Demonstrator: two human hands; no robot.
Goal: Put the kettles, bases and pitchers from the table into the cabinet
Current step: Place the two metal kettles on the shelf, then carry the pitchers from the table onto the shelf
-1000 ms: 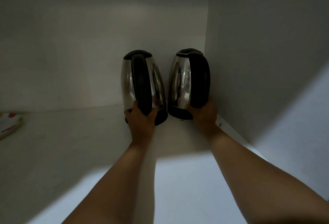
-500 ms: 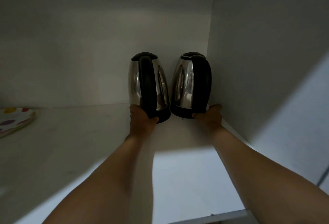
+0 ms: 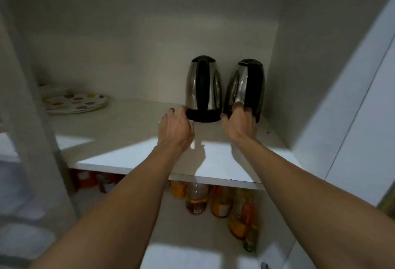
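Note:
Two steel kettles with black handles and bases stand side by side at the back right of the upper cabinet shelf [image 3: 136,136]. My left hand [image 3: 175,128] lies just left of the left kettle [image 3: 203,89], at its black base, fingers apart and holding nothing. My right hand [image 3: 239,124] reaches to the right kettle [image 3: 243,87]; its fingertips rest against the bottom of the handle, with the thumb spread to the left. The fingers are not wrapped around it. Both kettles rest on the shelf, handles facing me.
A stack of dotted plates [image 3: 75,103] sits at the shelf's back left. The cabinet's right wall [image 3: 310,76] is close beside the right kettle. Several bottles [image 3: 220,202] stand on the lower shelf. A cabinet door edge [image 3: 36,140] stands at my left.
Both hands have let go of the kettle handles. The left hand slid to the left of its kettle's base. My head has pulled back, so the shelf edge and lower shelf now show.

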